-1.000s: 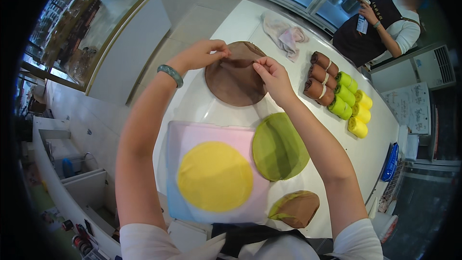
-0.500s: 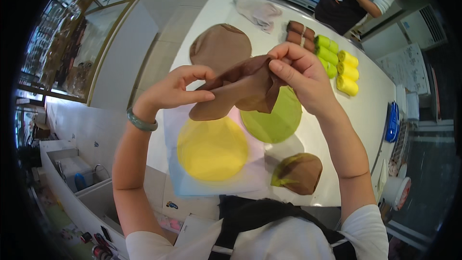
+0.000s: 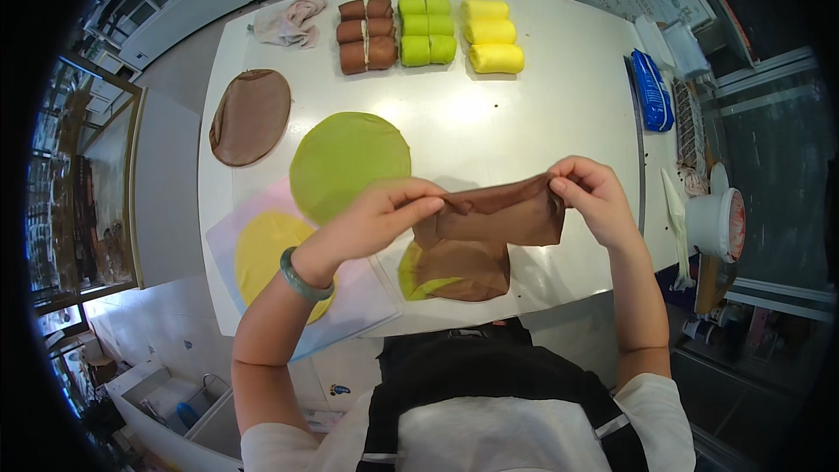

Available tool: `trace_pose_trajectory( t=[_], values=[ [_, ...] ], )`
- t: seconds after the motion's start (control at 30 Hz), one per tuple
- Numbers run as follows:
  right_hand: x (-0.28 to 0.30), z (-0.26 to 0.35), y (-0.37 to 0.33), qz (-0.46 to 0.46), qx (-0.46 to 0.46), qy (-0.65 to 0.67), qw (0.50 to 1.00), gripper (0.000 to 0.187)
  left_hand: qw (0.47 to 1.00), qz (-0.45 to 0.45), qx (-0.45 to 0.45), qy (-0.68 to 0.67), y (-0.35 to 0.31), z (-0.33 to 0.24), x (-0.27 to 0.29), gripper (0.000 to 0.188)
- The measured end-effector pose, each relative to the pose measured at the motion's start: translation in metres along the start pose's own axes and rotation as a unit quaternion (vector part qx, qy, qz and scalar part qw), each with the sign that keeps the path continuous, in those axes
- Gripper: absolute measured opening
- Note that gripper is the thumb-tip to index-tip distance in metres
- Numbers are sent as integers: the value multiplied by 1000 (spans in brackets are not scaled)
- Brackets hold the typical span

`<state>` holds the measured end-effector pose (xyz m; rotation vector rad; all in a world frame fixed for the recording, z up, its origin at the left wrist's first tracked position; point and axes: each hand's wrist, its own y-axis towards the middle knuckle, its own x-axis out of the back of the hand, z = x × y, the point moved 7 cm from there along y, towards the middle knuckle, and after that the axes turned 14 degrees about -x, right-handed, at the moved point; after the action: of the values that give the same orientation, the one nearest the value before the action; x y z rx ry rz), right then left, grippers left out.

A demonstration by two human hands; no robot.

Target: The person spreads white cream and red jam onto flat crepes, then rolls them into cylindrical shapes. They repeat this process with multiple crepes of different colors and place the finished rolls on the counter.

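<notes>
Above the white table (image 3: pixel 568 105) on my feed, I have the left hand (image 3: pixel 380 218) and right hand (image 3: pixel 599 201) each pinched, thumb against fingers, on the upper edge of a brown sheet (image 3: pixel 502 223) stretched between them. Beneath it, partly hidden, lies a brown-and-green piece (image 3: pixel 472 278); a green disc (image 3: pixel 350 157) and yellow disc (image 3: pixel 269 252) lie left of my left hand, while brown rolls (image 3: pixel 353 56), green rolls (image 3: pixel 426 24) and yellow rolls (image 3: pixel 495 33) sit well beyond both hands.
</notes>
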<state>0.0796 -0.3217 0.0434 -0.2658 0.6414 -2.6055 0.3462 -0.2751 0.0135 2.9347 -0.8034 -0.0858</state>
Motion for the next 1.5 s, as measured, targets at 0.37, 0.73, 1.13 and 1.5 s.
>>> trace_pose_trajectory(
  t=[0.37,0.73,1.13,1.5],
  values=[
    [75,-107,158,-242,60,-212,945,34,827,-161,8,539,117,126,59,26],
    [52,-105,118,-222,158,-254,928,24,833,-167,-77,522,147,139,60,16],
    [9,-117,73,-56,282,-423,860,17,874,152,-121,446,68,115,-25,24],
    [48,-19,52,-31,72,-3,997,9,972,-52,-94,208,60,37,-9,12]
  ],
)
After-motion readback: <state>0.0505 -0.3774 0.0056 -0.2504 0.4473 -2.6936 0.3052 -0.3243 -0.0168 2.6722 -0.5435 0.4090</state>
